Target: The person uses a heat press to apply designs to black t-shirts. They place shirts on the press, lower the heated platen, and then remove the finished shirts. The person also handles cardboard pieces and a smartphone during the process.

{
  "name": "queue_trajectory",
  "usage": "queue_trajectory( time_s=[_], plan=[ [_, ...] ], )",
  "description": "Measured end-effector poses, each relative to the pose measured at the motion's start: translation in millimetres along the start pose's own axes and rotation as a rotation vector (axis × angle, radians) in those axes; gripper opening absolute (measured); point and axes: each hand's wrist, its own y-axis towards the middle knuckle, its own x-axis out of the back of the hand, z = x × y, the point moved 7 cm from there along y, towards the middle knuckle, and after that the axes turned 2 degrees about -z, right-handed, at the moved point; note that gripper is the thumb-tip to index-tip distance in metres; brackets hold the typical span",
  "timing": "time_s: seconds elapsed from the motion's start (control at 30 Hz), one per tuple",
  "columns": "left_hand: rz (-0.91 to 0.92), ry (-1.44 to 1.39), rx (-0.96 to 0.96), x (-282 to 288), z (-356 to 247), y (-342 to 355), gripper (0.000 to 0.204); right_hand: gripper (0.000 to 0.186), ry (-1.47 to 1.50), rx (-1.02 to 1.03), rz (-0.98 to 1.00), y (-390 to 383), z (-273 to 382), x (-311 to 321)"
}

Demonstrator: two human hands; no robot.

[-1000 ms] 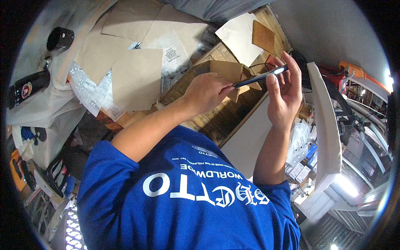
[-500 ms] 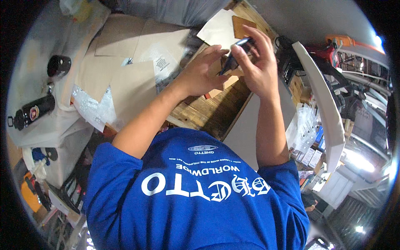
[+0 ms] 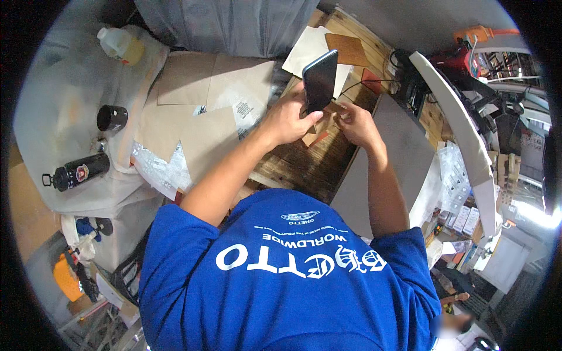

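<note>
A dark smartphone [image 3: 321, 82] with a pale bluish edge stands tilted in my left hand [image 3: 288, 120], its thumb pressed along the lower end. Just right of the phone, my right hand [image 3: 360, 124] is closed, with its fingers bent together. Whatever those fingers pinch, if anything, is too small to make out. Under both hands lies the wooden workbench [image 3: 298, 167], with small tan and orange pieces [image 3: 316, 138] partly hidden by my left hand. Behind the phone rest a cream sheet [image 3: 301, 51] and a brown piece of sheet material [image 3: 346, 49].
Brown paper sheets [image 3: 199, 137] cover the left side. Farther left are a black bottle [image 3: 82, 171], a black cup [image 3: 112, 119] and a plastic jug [image 3: 122, 45]. A grey board [image 3: 386, 158] and a tall white panel [image 3: 459, 131] stand to the right, beside black equipment [image 3: 410, 96].
The phone, earlier between both hands with my right fingers around its upper end, is now upright in my left hand. My right hand has come down and closed. The view has shifted slightly.
</note>
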Motion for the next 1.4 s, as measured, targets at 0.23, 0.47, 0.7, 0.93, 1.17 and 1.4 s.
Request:
queue_trajectory(
  time_s=[0.23, 0.47, 0.7, 0.93, 1.17, 1.4],
  plan=[
    [-0.004, 0.097, 0.073, 5, 5, -1, 0.037, 0.022, -0.109, 0.101, -0.113, 6, 13, -3],
    [-0.019, 0.191, -0.034, 5, -2, 1, 0.034, 0.030, -0.087, 0.298, -0.226, 4, 21, 7],
    [-0.023, 0.144, 0.050, 4, 1, 1, 0.030, 0.047, 0.054, -0.053, -0.146, -1, -18, -17],
    [-0.050, 0.164, 0.046, 6, 7, 2, 0.028, 0.029, 0.230, 0.020, -0.152, 13, -13, -33],
    [-0.076, 0.149, 0.051, 27, -5, 15, 0.029, 0.029, 0.194, 0.019, -0.146, 39, 1, -35],
    [-0.113, 0.287, 0.053, 96, 5, 47, 0.047, 0.027, 0.289, 0.038, -0.140, 99, 53, -47]
  ],
)
